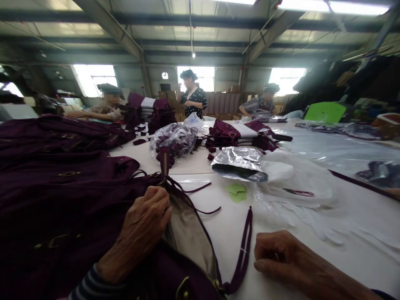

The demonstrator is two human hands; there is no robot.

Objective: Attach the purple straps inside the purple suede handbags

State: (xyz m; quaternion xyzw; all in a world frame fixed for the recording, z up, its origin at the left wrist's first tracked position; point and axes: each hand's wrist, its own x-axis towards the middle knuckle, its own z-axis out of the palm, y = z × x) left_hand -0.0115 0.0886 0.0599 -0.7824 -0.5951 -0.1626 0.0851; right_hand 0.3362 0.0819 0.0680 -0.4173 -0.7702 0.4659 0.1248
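Observation:
A purple bag (184,266) lies in front of me with its zipper open and its beige lining (187,229) showing. My left hand (146,229) is closed on the bag's edge at the far end of the zipper. At the near end, a looped purple strap (243,254) stretches over the white table. Just right of that strap, my right hand (278,254) rests low over the table, fingers curled in and thumb against them. Whatever it holds, if anything, is hidden. Thin purple cords (203,210) trail from the bag beyond my left hand.
More purple bags (62,175) are heaped at left. Beyond are folded bag stacks (234,133), a clear plastic bundle (175,139), a silver foil bag (239,160) and green paper pieces (236,192). Small snips (298,192) and white gloves (309,218) lie at right. Several people work across the table (200,166).

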